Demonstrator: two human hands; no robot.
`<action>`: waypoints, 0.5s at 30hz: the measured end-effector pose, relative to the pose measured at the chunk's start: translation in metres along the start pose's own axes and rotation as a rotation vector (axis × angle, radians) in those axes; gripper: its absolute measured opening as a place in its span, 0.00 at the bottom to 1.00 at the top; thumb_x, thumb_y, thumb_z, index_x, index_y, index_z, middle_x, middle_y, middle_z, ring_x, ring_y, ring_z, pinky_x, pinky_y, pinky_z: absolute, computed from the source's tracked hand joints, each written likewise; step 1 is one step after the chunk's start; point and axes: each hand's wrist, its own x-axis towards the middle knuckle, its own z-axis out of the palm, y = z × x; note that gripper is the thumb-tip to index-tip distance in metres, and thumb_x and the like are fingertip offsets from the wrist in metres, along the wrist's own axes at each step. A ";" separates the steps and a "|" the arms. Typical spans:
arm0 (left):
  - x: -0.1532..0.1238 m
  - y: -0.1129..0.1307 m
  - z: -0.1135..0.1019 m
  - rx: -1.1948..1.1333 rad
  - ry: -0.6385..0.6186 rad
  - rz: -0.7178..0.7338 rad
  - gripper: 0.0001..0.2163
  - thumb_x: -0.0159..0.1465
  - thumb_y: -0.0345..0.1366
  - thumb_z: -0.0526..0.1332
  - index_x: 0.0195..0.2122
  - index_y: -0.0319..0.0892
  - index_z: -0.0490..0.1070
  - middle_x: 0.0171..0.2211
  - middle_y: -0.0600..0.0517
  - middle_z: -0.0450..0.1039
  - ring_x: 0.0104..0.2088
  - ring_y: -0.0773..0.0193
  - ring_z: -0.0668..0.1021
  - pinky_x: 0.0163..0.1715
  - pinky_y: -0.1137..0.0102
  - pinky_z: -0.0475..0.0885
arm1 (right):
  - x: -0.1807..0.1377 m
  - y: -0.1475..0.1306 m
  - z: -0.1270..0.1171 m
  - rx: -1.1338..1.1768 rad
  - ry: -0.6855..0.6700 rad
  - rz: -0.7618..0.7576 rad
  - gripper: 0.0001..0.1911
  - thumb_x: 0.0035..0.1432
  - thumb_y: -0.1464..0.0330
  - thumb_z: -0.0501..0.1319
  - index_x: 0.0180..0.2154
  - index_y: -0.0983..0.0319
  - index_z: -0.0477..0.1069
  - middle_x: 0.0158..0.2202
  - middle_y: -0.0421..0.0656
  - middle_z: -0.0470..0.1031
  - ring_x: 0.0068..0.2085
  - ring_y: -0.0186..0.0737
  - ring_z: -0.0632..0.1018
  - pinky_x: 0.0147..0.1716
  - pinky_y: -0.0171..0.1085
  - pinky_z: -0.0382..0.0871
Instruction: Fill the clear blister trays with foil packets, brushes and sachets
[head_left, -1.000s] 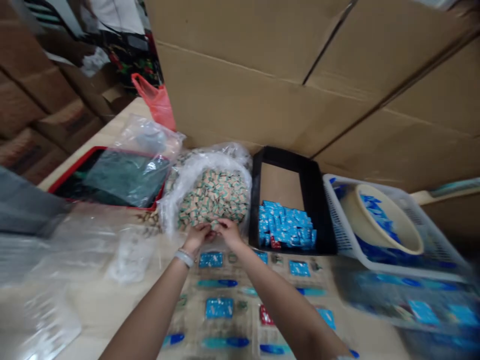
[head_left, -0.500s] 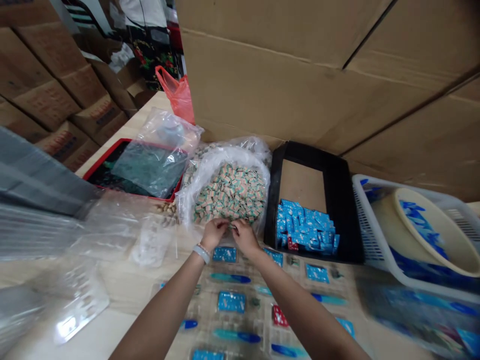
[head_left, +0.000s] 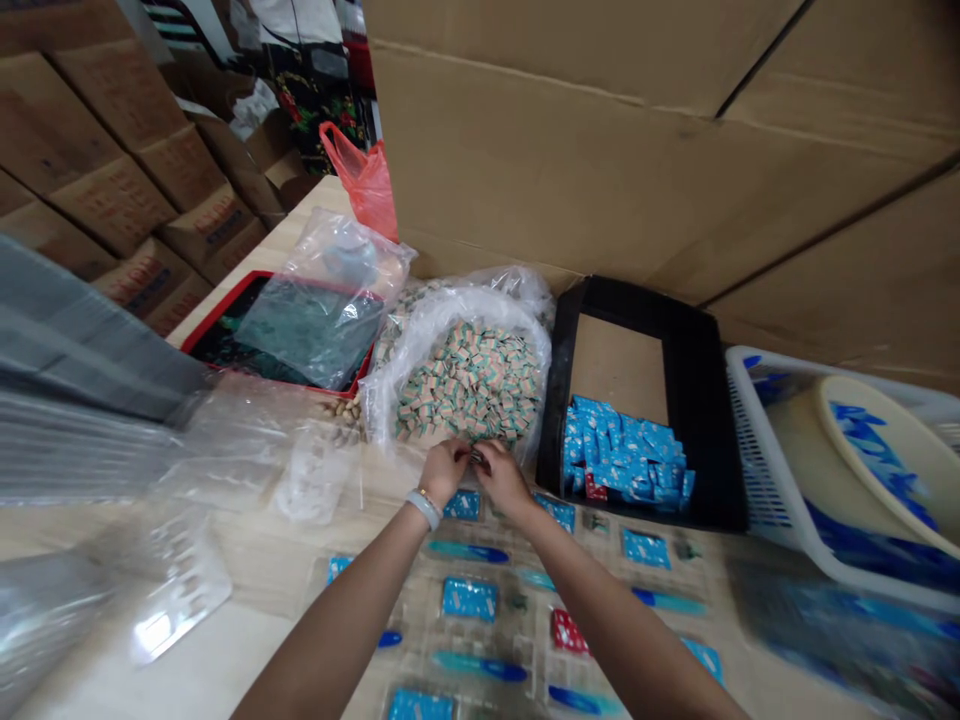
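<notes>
My left hand (head_left: 444, 472), with a pale band on the wrist, and my right hand (head_left: 502, 482) meet at the front edge of a clear plastic bag (head_left: 379, 400). Their fingers are pinched together around something small and dark, too small to make out. Just beyond the fingertips, the bag holds a heap of small tan-and-green pieces (head_left: 472, 380). Under my forearms lie clear trays whose compartments hold blue packets (head_left: 469, 598), a red packet (head_left: 568, 632), blue-and-teal slim tools (head_left: 480, 666) and small greenish pieces.
Right of the bag stands a black box (head_left: 709, 420) with blue packets, then a white basket (head_left: 757, 480) holding a cream tub (head_left: 862, 400). On the left are a red-rimmed tray (head_left: 225, 312) and loose clear plastic. Cardboard (head_left: 540, 160) walls the back; a person stands beyond.
The whole view has shifted slightly, so things sit a little further right. My hands stay together at the bag's front edge, fingers still pinched.
</notes>
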 end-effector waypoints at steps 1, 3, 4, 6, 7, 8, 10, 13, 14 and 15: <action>-0.001 0.000 0.000 0.009 0.003 0.007 0.09 0.52 0.26 0.55 0.33 0.38 0.72 0.31 0.50 0.74 0.33 0.66 0.74 0.37 0.73 0.68 | -0.001 0.000 0.000 0.003 0.001 0.009 0.16 0.47 0.79 0.52 0.40 0.64 0.66 0.38 0.46 0.65 0.39 0.39 0.69 0.39 0.38 0.65; -0.002 0.000 0.000 0.027 -0.003 0.024 0.09 0.52 0.26 0.55 0.32 0.37 0.72 0.31 0.49 0.74 0.32 0.66 0.74 0.36 0.73 0.67 | -0.002 0.000 -0.001 0.003 0.005 0.021 0.15 0.47 0.79 0.52 0.39 0.63 0.66 0.36 0.45 0.65 0.38 0.39 0.69 0.38 0.38 0.65; -0.002 0.000 -0.001 0.038 -0.013 0.030 0.09 0.52 0.25 0.54 0.32 0.38 0.72 0.30 0.50 0.74 0.32 0.66 0.74 0.35 0.74 0.67 | -0.003 0.000 -0.001 0.000 0.006 0.020 0.14 0.47 0.79 0.52 0.38 0.63 0.66 0.36 0.45 0.65 0.38 0.39 0.69 0.38 0.38 0.65; -0.003 0.001 -0.002 0.061 -0.042 0.035 0.10 0.52 0.25 0.54 0.31 0.38 0.72 0.30 0.50 0.74 0.32 0.66 0.74 0.35 0.74 0.67 | -0.003 0.000 -0.001 -0.008 0.007 0.008 0.13 0.48 0.79 0.51 0.35 0.63 0.67 0.34 0.44 0.65 0.38 0.39 0.69 0.38 0.38 0.65; -0.002 0.002 -0.002 0.071 -0.046 0.037 0.09 0.53 0.26 0.54 0.31 0.38 0.73 0.30 0.50 0.74 0.31 0.66 0.74 0.35 0.74 0.67 | -0.004 0.000 -0.001 -0.011 0.006 -0.002 0.13 0.48 0.79 0.51 0.35 0.62 0.67 0.34 0.44 0.66 0.38 0.39 0.69 0.38 0.38 0.65; -0.002 0.003 -0.002 0.078 -0.038 0.042 0.09 0.54 0.27 0.54 0.32 0.38 0.72 0.30 0.49 0.74 0.32 0.66 0.74 0.35 0.73 0.67 | -0.004 0.000 0.000 -0.011 0.008 -0.011 0.13 0.48 0.79 0.50 0.35 0.62 0.67 0.34 0.44 0.66 0.38 0.39 0.69 0.39 0.38 0.64; -0.001 0.005 -0.002 0.085 -0.006 0.061 0.08 0.55 0.29 0.54 0.32 0.38 0.72 0.31 0.49 0.74 0.33 0.66 0.73 0.36 0.73 0.66 | -0.004 0.002 0.002 -0.002 0.028 -0.011 0.14 0.47 0.79 0.50 0.37 0.62 0.66 0.35 0.44 0.66 0.38 0.39 0.68 0.39 0.39 0.64; 0.002 0.007 0.000 0.097 0.000 0.084 0.06 0.54 0.31 0.57 0.31 0.38 0.72 0.30 0.50 0.73 0.33 0.66 0.73 0.35 0.73 0.66 | -0.005 0.004 0.005 0.027 0.070 0.037 0.16 0.46 0.79 0.51 0.39 0.63 0.63 0.35 0.44 0.67 0.36 0.39 0.69 0.37 0.39 0.64; 0.003 0.008 0.000 0.105 -0.012 0.075 0.06 0.54 0.31 0.57 0.31 0.38 0.72 0.30 0.50 0.73 0.32 0.67 0.73 0.35 0.73 0.66 | -0.005 0.005 0.005 0.032 0.077 0.053 0.15 0.46 0.78 0.51 0.39 0.63 0.62 0.34 0.43 0.67 0.35 0.39 0.69 0.36 0.38 0.64; 0.004 0.008 0.001 0.113 -0.021 0.062 0.05 0.54 0.30 0.57 0.30 0.38 0.72 0.29 0.50 0.73 0.32 0.67 0.73 0.34 0.73 0.66 | -0.006 0.005 0.005 0.029 0.080 0.061 0.14 0.46 0.78 0.52 0.38 0.62 0.62 0.32 0.43 0.66 0.34 0.38 0.68 0.35 0.38 0.64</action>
